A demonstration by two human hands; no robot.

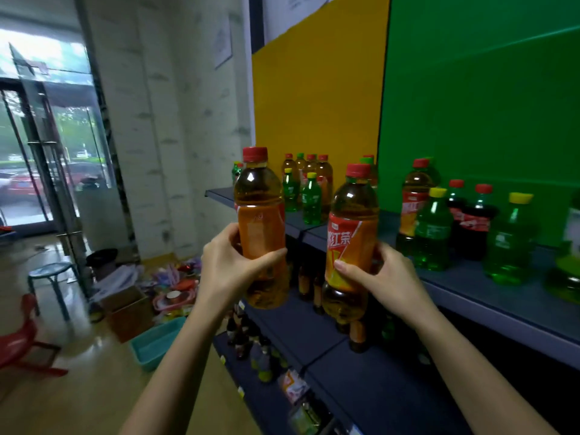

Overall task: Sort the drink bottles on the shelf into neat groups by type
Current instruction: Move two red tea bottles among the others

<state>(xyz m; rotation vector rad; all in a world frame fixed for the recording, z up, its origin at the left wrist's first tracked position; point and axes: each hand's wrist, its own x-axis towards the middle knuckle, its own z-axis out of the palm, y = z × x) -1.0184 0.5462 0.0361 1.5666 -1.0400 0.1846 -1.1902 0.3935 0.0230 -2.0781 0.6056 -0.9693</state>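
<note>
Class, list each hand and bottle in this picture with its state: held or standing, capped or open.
left tea bottle: capped, upright, lifted.
right tea bottle: capped, lifted.
left hand: grips left tea bottle.
right hand: grips right tea bottle.
green bottles: capped, standing on shelf.
cola bottles: capped, standing.

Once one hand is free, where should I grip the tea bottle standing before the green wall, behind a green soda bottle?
The tea bottle stands upright, and a green soda bottle covers its lower right. Probably grip its clear shoulder under the cap, coming from the front-left.
</note>
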